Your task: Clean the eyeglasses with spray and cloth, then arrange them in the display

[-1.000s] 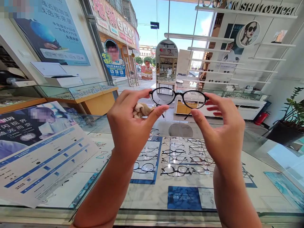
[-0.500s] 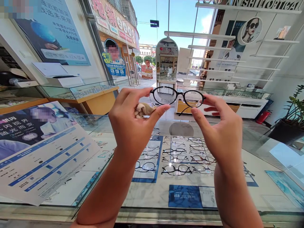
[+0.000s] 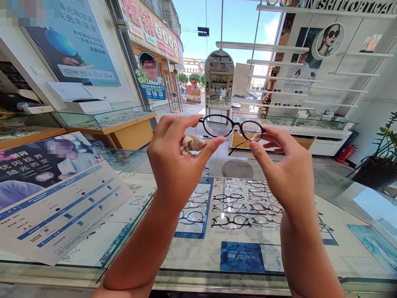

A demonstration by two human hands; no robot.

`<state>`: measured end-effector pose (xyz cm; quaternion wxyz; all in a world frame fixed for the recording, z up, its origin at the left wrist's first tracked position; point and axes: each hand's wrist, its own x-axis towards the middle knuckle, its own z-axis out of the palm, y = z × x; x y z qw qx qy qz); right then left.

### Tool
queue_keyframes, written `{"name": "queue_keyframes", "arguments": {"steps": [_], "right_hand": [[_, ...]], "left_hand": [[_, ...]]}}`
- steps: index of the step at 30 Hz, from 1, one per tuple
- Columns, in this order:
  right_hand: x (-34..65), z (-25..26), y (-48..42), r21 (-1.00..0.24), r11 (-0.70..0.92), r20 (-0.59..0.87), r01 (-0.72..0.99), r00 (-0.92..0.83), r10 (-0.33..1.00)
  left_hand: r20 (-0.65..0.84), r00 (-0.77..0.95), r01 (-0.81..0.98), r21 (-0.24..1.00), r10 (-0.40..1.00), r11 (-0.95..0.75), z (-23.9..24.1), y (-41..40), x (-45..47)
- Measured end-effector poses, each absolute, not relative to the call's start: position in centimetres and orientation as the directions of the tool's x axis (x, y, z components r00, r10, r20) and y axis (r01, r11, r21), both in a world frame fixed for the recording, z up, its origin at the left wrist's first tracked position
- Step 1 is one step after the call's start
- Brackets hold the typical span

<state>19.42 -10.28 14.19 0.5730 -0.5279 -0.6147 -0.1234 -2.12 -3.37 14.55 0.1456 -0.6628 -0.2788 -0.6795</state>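
A pair of black round-rimmed eyeglasses (image 3: 237, 123) is held up above the glass counter, lenses facing the street door. My left hand (image 3: 176, 153) pinches the left end of the frame between thumb and fingers. Tucked in that same palm is a crumpled beige cloth (image 3: 192, 145), partly hidden by the thumb. My right hand (image 3: 287, 165) grips the frame's right end, its thumb below the rim and fingers behind. One temple arm hangs down beneath the right lens.
Under the glass counter (image 3: 192, 265) lie rows of eyeglasses (image 3: 231, 221) on blue-edged trays. A printed lens leaflet (image 3: 65, 198) stands at left. A blue card (image 3: 242, 255) sits near the front. Beyond are an arched mirror (image 3: 218, 82), display cases and a potted plant (image 3: 384, 149).
The eyeglasses have turned slightly, with the right end drawn a little to the left along with my right hand. My left hand has shifted slightly right. Both grips are kept.
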Motion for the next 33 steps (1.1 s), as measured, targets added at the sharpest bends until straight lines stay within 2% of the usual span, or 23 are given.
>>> {"name": "queue_keyframes", "arguments": {"steps": [7, 15, 18, 33], "right_hand": [[19.4, 14.2, -10.1, -0.476, 0.402, 0.816, 0.782, 0.222, 0.534], [18.3, 13.9, -9.9, -0.346, 0.435, 0.921, 0.831, 0.212, 0.327], [18.0, 13.9, -10.0, -0.312, 0.436, 0.937, 0.844, 0.197, 0.289], [17.7, 13.9, -10.5, -0.308, 0.455, 0.939, 0.836, 0.191, 0.285]], "left_hand": [[0.974, -0.071, 0.512, 0.221, 0.215, -0.830, 14.5, -2.9, -2.2], [0.943, -0.051, 0.451, 0.317, 0.330, -0.834, 14.3, -1.3, -2.5], [0.934, -0.053, 0.429, 0.342, 0.354, -0.836, 14.2, -1.2, -2.3], [0.913, -0.059, 0.420, 0.389, 0.403, -0.820, 14.1, -1.2, -2.0]]}}
